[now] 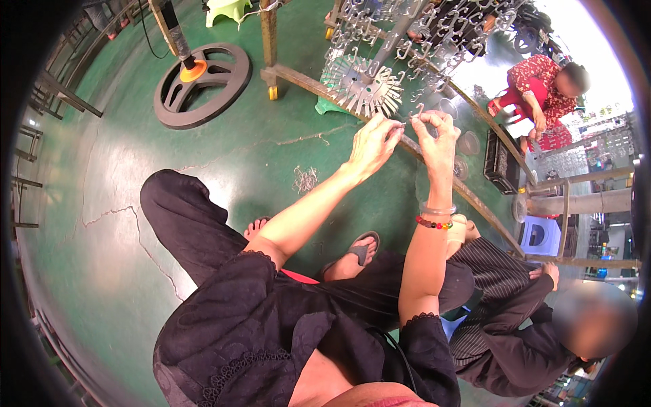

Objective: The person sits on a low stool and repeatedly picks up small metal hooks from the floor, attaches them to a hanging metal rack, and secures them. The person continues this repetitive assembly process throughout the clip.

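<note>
A seated person brings both hands together above the near edge of a rusty metal frame (484, 215), fingertips close to each other over the green floor (115, 159). The right hand (437, 133) pinches a small metal hook (419, 108) between thumb and fingertips, its curved end poking up. The left hand (371, 144) has its fingers drawn nearly closed (whether they grip anything is too small to tell). Beyond the near edge stand a slotted metal disc (355, 83) and rows of hanging hooks (442, 46); on the floor this side of it lies a loose wire pile (305, 179). The hook looks light, stiff, smooth and perhaps slippery, unlikely to break; its straighter shank, away from the bend, seems the surest place for a fingertip hold.
</note>
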The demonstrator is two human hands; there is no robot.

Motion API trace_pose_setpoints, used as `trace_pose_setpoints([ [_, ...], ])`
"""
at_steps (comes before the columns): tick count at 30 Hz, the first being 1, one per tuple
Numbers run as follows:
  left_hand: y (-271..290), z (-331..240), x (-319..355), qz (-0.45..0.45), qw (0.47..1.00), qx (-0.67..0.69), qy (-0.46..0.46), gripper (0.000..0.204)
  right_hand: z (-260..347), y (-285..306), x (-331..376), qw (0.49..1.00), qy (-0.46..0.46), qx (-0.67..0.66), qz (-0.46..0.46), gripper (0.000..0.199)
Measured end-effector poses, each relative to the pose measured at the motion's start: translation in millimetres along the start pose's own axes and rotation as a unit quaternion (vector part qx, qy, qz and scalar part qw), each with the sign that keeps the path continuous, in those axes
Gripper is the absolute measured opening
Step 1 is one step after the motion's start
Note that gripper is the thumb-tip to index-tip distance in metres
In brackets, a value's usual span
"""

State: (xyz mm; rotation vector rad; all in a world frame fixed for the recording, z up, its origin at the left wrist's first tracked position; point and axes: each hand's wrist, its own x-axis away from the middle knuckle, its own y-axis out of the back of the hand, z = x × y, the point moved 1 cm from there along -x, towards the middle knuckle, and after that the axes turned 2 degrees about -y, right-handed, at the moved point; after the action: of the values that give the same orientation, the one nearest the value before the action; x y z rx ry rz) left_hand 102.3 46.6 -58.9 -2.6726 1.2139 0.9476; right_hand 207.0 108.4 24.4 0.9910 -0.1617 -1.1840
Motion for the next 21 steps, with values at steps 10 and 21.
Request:
trace_pose_setpoints([
  [10,-18,28,-3,0.03,0.988,0.107,0.107,0.018,-22,-8,2,0.982,-0.066,-0.175,0.013,0.023],
  [21,-7,52,-3,0.085,0.708,0.577,0.398,0.016,-17,-58,-1,0.983,-0.05,-0.179,0.006,0.016],
])
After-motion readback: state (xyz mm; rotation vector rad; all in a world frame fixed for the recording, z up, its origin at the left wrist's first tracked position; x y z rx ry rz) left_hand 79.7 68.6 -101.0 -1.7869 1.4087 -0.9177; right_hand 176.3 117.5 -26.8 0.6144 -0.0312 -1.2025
